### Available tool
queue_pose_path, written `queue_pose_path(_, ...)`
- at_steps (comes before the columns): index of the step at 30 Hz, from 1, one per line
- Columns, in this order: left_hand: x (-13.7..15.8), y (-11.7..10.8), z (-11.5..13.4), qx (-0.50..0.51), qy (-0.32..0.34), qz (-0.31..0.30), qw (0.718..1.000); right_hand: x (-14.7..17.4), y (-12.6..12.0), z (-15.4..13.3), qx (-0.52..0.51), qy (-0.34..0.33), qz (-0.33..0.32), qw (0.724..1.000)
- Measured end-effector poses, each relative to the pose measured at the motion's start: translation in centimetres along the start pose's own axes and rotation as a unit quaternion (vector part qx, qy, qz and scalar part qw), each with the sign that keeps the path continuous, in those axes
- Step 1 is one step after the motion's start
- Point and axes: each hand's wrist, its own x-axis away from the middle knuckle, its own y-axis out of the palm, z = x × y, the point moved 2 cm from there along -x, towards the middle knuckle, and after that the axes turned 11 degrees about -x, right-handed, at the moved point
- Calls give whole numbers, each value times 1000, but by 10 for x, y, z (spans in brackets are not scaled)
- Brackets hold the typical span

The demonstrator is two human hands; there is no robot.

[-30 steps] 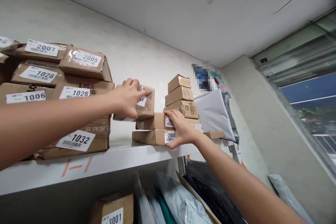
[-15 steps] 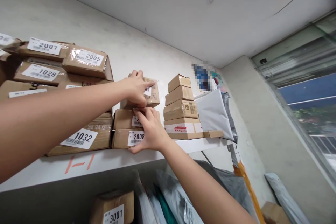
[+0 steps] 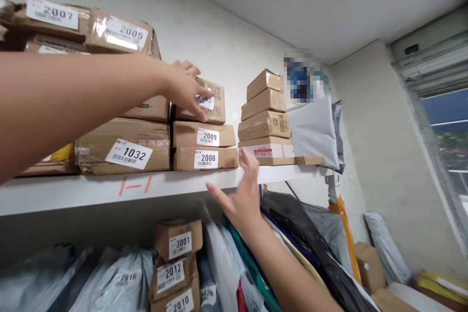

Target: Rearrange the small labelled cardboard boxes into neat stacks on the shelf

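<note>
A cardboard box labelled 2003 (image 3: 215, 102) sits on top of the box labelled 2009 (image 3: 183, 134), with the box labelled 2008 (image 3: 183, 158) at the bottom of that stack. My left hand (image 3: 183, 85) is on the left end of box 2003, thumb and forefinger across its front and the other fingers over the top edge. Its palm hides that end. My right hand (image 3: 243, 195) is in front of the shelf edge, thumb and fingers apart, holding nothing. It is below and right of box 2008.
The white shelf (image 3: 95, 187) bears box 1032 (image 3: 109, 136) and other cartons at left. Right of the stack stands a pile of small cartons (image 3: 261, 129) and a grey mailer (image 3: 314, 131). Bagged parcels (image 3: 122, 278) and box 3001 (image 3: 164, 239) fill the level below.
My right hand has let go of the front of the lower boxes and moved down and right, uncovering labels 2009 and 2008. My left hand stays on box 2003. The view has tipped downward.
</note>
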Motion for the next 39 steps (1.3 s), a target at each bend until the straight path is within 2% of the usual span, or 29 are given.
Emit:
queue_pose_path(1,20,2,8,2,17,55,998,30,0,-11,-16,36,21,999)
queue_pose_path(3,76,14,36,46,53,160,985,102,12,-32,-39,183,38,982)
queue_pose_path(4,107,26,56,98,109,187,971,140,23,-40,-44,257,37,965)
queue_pose_path(5,136,42,78,150,176,185,955,176,38,-47,-26,313,37,949)
queue_pose_path(6,162,63,100,182,233,152,943,207,54,-53,-11,350,29,936)
queue_pose_path(7,182,87,120,205,261,92,939,232,71,-57,14,366,19,930)
queue_pose_path(9,199,138,148,257,155,-53,953,261,99,-61,94,389,10,916)
queue_pose_path(10,198,162,156,306,83,-113,942,266,109,-63,131,382,14,915)
queue_pose_path(11,194,183,162,363,13,-156,918,266,115,-63,164,372,20,913)
queue_pose_path(12,188,201,166,425,-42,-192,884,265,120,-63,189,362,25,913)
queue_pose_path(14,175,228,169,518,-104,-253,810,259,123,-61,214,347,33,912)
queue_pose_path(16,169,245,170,564,-130,-305,756,257,122,-57,209,343,35,915)
queue_pose_path(19,176,254,167,602,-153,-354,699,260,121,-52,169,338,46,925)
queue_pose_path(22,188,255,161,633,-148,-382,656,264,125,-56,162,330,44,929)
queue_pose_path(25,198,255,158,658,-130,-399,625,262,135,-67,221,309,5,925)
queue_pose_path(27,202,256,159,666,-120,-392,623,261,141,-72,271,308,-10,912)
queue_pose_path(28,204,258,160,666,-119,-381,631,261,143,-72,290,309,-15,905)
queue_pose_path(31,210,264,165,644,-129,-320,683,260,143,-68,308,317,-28,897)
queue_pose_path(34,216,266,165,610,-144,-263,733,258,139,-64,278,327,-27,903)
queue_pose_path(37,219,253,158,598,-133,-235,754,249,130,-63,223,304,14,926)
queue_pose_path(39,216,230,153,605,-96,-212,762,238,118,-61,210,267,81,937)
